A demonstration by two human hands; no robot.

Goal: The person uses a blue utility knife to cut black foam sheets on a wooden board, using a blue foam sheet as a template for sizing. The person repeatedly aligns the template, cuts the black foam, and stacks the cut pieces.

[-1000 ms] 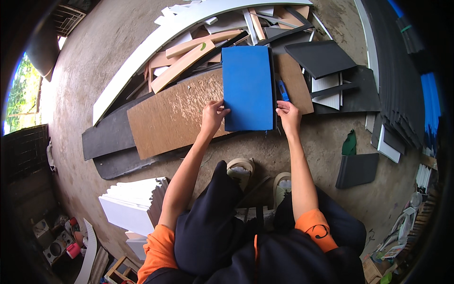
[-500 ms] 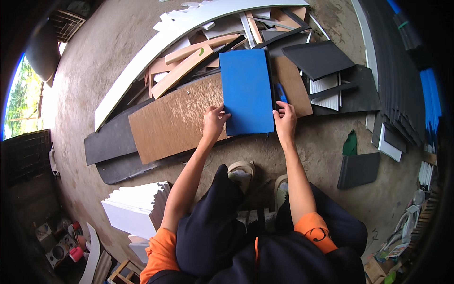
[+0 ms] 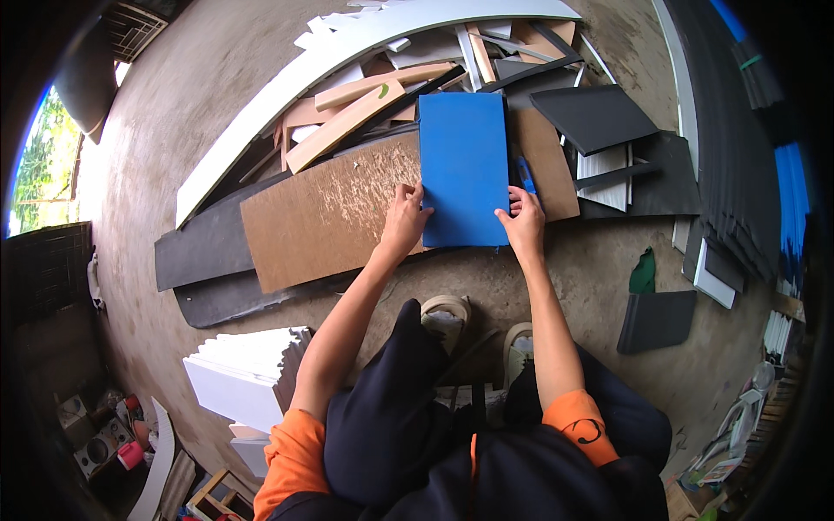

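— What is held at the fingers of each hand?

— A blue rectangular panel [image 3: 463, 169] is gripped at both long edges. The left hand [image 3: 405, 219] is laid on its left edge near the lower corner, fingers [image 3: 415, 196] curled over onto the blue face. The right hand [image 3: 524, 222] is set against the right edge, fingers [image 3: 514, 201] closed around it. Neither hand is spread wide.

— Where is the panel placed?

— It is stretched away from the fingertips, flat on a pile of scrap on the concrete floor [image 3: 591, 278]. Under the left fingers, and reaching out to their left, a brown chipboard sheet [image 3: 330, 217] is lying with a scratched pale patch. Just past the right fingers a blue pen-like tool [image 3: 525, 174] is seen — whether it is touched cannot be told — and behind it a brown board [image 3: 546, 161] is partly covered.

— And further off?

— Beyond the fingertips, wooden strips [image 3: 347, 122] and a long white curved board [image 3: 347, 52] are heaped. Right of the right fingers, dark grey panels [image 3: 599, 117] are stacked. Well below the left wrist a stack of white boards [image 3: 243, 378] is standing — apart from both hands.
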